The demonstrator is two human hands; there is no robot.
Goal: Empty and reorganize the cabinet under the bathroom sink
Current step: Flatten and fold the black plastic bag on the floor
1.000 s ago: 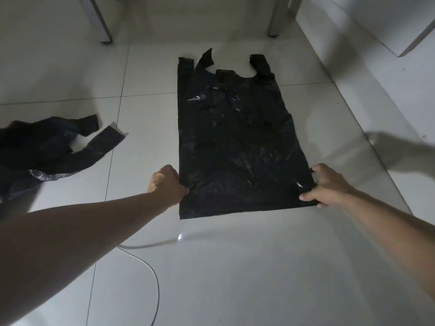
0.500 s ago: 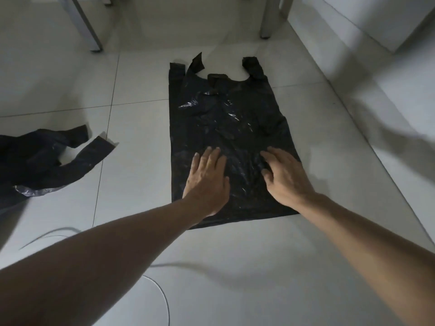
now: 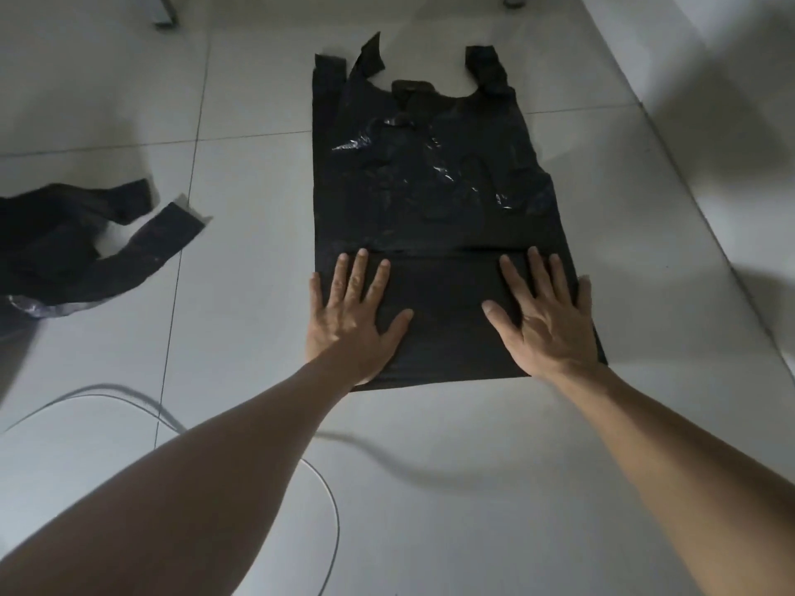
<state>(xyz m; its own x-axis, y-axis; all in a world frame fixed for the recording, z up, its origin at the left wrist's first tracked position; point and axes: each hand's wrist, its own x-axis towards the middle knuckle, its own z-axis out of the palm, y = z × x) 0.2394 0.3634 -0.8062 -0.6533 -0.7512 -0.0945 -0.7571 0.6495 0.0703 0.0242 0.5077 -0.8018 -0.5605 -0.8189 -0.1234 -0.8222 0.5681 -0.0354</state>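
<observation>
A black plastic carrier bag with two handles (image 3: 430,200) lies flat on the pale tiled floor (image 3: 241,260), its near end folded over under both hands. The left hand (image 3: 350,320) and right hand (image 3: 544,320) press palm-down with straight, spread fingers, each grip released, grasping nothing. The bag is glossy and creased, handles pointing away.

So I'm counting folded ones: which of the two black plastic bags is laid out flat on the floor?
The black bag in the middle, under the left hand and right hand. The other bag, at left, lies crumpled.
</observation>
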